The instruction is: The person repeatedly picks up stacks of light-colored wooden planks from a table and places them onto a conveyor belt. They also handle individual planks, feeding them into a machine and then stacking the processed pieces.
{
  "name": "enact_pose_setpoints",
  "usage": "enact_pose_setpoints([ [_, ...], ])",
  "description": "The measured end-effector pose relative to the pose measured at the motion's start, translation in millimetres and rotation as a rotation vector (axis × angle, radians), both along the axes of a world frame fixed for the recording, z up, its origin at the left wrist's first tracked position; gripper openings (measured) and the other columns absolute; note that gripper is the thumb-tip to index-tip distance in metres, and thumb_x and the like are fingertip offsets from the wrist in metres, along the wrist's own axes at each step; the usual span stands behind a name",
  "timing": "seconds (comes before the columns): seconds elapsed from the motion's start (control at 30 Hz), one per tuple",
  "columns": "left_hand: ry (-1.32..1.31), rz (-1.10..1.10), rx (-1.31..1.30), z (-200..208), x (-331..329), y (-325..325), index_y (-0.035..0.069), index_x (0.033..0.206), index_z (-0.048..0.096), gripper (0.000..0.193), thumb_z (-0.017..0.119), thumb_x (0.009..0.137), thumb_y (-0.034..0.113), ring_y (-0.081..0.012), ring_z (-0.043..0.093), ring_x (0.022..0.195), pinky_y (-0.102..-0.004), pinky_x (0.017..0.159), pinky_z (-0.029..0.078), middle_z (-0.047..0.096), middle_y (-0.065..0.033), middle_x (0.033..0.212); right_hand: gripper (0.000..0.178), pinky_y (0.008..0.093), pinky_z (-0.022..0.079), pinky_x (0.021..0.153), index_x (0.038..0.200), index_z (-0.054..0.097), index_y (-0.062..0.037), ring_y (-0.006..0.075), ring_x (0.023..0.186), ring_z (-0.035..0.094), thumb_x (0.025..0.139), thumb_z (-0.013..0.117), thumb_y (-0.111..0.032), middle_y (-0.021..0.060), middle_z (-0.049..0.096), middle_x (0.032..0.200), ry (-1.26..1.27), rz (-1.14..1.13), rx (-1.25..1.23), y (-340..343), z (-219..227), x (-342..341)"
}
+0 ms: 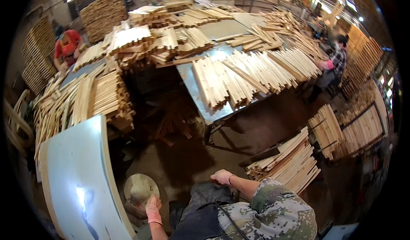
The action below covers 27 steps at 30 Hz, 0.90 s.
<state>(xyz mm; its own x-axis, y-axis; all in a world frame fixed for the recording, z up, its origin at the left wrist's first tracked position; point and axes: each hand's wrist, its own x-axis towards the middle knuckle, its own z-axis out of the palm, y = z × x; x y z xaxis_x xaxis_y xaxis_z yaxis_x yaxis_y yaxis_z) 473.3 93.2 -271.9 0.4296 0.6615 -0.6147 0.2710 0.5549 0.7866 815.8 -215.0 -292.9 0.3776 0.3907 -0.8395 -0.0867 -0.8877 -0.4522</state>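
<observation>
My left hand (153, 208), in a pale pink glove, hangs low with its fingers curled in. It overlaps the rim of a round, worn, beige disc like a stool top (141, 190); whether it touches the disc I cannot tell. No object shows in its fingers. Also gloved in pale pink, my right hand (222, 177) is loosely closed just beyond my dark-clad knee, with nothing visible in it. A loose stack of wooden strips (287, 163) lies to the right of that hand. Left of my left hand stands a smooth, pale blue panel or tabletop (79, 176).
Ahead, a metal-topped table (188, 78) carries rows of wooden strips (256, 75). More strips are piled on the left table (104, 94). Co-workers stand at the left (68, 45) and right (337, 62). Strip bundles (326, 131) rest at the right; scraps (173, 122) litter the floor.
</observation>
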Motion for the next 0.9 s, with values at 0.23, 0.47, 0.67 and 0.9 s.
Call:
enact_pose_setpoints([
  [0.23,0.682,-0.454,0.133,-120.1,-57.0,-32.0,0.001,0.122,0.073,0.047,0.072,0.098,0.041,-0.0307,0.067,0.097,-0.044,0.084,0.055,0.074,-0.01,0.111,0.049,0.0491,0.053,0.102,0.119,0.079,-0.004,0.0415,0.121,0.069,0.095,0.064,-0.044,0.0255,0.075,0.126,-0.059,-0.191,-0.208,-82.9,-44.5,3.6],
  [0.47,0.801,-0.976,0.193,-147.7,33.4,41.8,-0.001,0.125,0.072,0.05,0.07,0.099,0.041,-0.0331,0.067,0.102,-0.0444,0.085,0.056,0.074,-0.0138,0.12,0.042,0.0471,0.06,0.084,0.114,0.08,-0.0058,0.039,0.1,0.077,0.099,0.063,-0.041,0.021,0.079,0.113,-0.182,0.366,-0.14,-122.6,-119.1,-3.7],
  [0.67,0.681,-0.888,0.104,-204.2,177.0,171.0,0.002,0.105,0.068,0.04,0.066,0.1,0.042,-0.0306,0.061,0.081,-0.0443,0.071,0.051,0.065,-0.0103,0.095,0.046,0.0489,0.056,0.097,0.118,0.076,-0.0029,0.0428,0.113,0.072,0.099,0.059,-0.041,0.0242,0.076,0.121,-0.225,0.09,-0.157,-62.9,-45.3,118.3],
  [0.9,0.264,-0.402,-0.178,-111.5,467.4,248.8,0.019,0.082,0.056,0.034,0.069,0.102,0.043,-0.0135,0.049,0.056,-0.0318,0.052,0.036,0.055,0.0033,0.072,0.066,0.047,0.049,0.113,0.136,0.066,0.002,0.047,0.13,0.062,0.089,0.071,-0.044,0.0317,0.066,0.139,-0.504,-0.502,-0.237,-14.1,41.9,311.4],
])
